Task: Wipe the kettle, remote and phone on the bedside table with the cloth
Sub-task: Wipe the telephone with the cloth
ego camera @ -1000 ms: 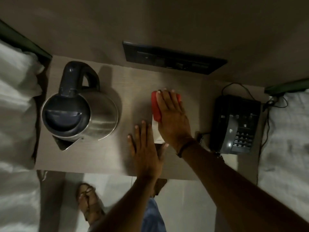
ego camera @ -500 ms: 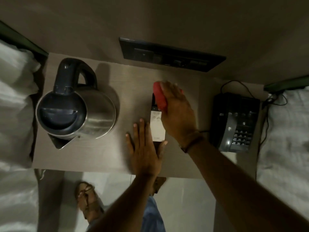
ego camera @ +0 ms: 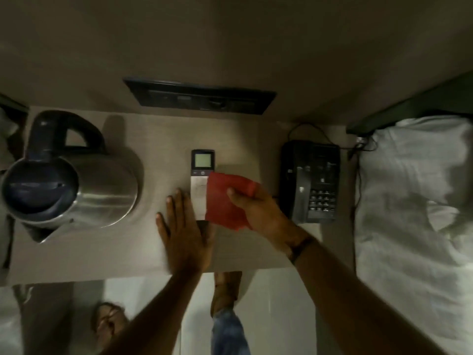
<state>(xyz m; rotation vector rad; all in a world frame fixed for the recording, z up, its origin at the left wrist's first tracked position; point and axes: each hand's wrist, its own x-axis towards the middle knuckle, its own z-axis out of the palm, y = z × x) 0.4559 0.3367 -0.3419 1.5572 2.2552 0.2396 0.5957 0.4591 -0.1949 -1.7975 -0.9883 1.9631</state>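
A steel kettle (ego camera: 76,180) with a dark lid and handle stands at the left of the bedside table (ego camera: 107,254). In the middle lies the white remote (ego camera: 201,180), its small screen at the far end. My left hand (ego camera: 184,234) rests flat with spread fingers on the table, its thumb side covering the remote's near end. My right hand (ego camera: 258,208) grips a red cloth (ego camera: 225,201), lifted just right of the remote and overlapping its right edge. A black desk phone (ego camera: 311,180) sits at the right.
A dark switch panel (ego camera: 199,98) is set in the wall behind the table. White bedding (ego camera: 414,201) lies right of the table and more at the far left. The phone's cables (ego camera: 307,131) loop behind it. My feet (ego camera: 225,290) show on the floor below.
My right hand has drawn the red cloth back from the remote's far end and lifted it to the right, uncovering the remote's screen. My left hand stays flat at the near end.
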